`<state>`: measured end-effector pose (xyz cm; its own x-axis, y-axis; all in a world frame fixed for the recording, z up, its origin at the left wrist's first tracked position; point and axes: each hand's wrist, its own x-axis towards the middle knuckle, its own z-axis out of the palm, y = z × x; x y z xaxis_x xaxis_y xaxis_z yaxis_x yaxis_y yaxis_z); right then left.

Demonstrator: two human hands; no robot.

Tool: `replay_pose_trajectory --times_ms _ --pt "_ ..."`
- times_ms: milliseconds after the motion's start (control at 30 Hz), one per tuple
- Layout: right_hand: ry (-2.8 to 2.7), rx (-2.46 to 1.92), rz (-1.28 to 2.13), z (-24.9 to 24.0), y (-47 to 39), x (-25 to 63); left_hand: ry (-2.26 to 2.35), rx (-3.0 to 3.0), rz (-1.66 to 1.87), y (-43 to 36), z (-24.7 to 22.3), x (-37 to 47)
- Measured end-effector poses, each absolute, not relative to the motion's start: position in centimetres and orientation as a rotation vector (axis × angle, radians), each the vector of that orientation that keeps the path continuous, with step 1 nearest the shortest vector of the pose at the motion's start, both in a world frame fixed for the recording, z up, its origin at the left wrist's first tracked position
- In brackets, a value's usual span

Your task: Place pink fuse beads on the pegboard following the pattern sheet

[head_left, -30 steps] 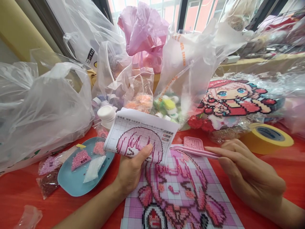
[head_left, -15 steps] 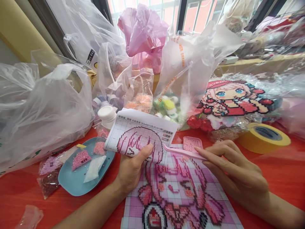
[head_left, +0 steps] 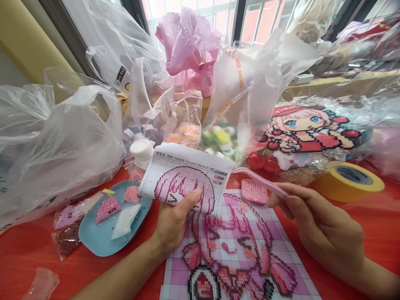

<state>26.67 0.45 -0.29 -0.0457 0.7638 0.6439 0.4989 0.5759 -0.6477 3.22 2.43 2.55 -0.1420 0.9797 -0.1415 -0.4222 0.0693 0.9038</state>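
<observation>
On the glossy red table point(head_left: 375, 233) lies a gridded square pegboard point(head_left: 237, 254), studded with pink beads. The left hand point(head_left: 173, 223) pinches a folded paper chart point(head_left: 184, 177) above its top edge. The right hand point(head_left: 325, 233) grips thin pink plastic tweezers point(head_left: 259, 181), raised over the board.

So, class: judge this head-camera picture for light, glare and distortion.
Head view: bright window backlight washes out the top; glare whitens the plastic bags; wide-angle lens bends the edges; pattern sheet in the left hand stays sharp.
</observation>
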Motion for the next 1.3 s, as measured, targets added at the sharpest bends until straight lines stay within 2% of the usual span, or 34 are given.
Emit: replay_pose_trajectory --times_ms 167,600,1133,1300 --pt "-1.593 -0.968 0.492 -1.0 0.5 26.5 1.054 0.737 1.416 2.3 2.6 3.1" --pt "-1.897 -1.001 0.108 1.4 0.9 27.2 1.044 0.73 1.436 2.4 2.5 3.2" --pt "-1.732 -1.124 0.637 3.5 5.5 21.3 0.932 0.752 1.385 2.3 2.9 3.4" --pt "-1.72 -1.048 0.592 4.2 5.8 20.9 0.849 0.7 1.415 2.4 3.1 3.2"
